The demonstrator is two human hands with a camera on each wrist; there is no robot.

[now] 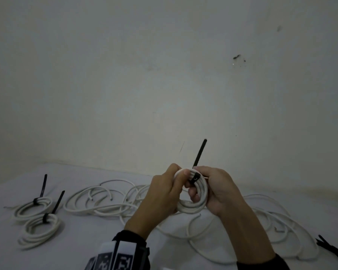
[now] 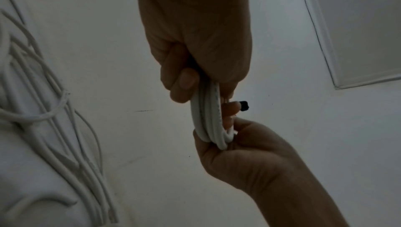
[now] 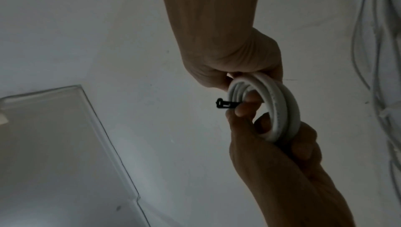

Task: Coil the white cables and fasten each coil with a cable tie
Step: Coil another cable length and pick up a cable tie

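I have the coil (image 1: 191, 193) raised over the loose cables (image 1: 105, 201), my left hand (image 1: 162, 195) and right hand (image 1: 217, 190) both clamped on it, the cable tie (image 1: 196, 177) looped round its top. I judge cinching comes next: pull the tail. Two tied coils (image 1: 35, 217) lie left of it; open room above.

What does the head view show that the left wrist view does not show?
Only the head view shows two finished coils at the left, each with a black tie, the tie's long tail standing above the hands, and spare black ties at the lower right. Only the left wrist view shows a framed panel on the wall. Both show the left hand, the right hand, the held coil and loose white cables.
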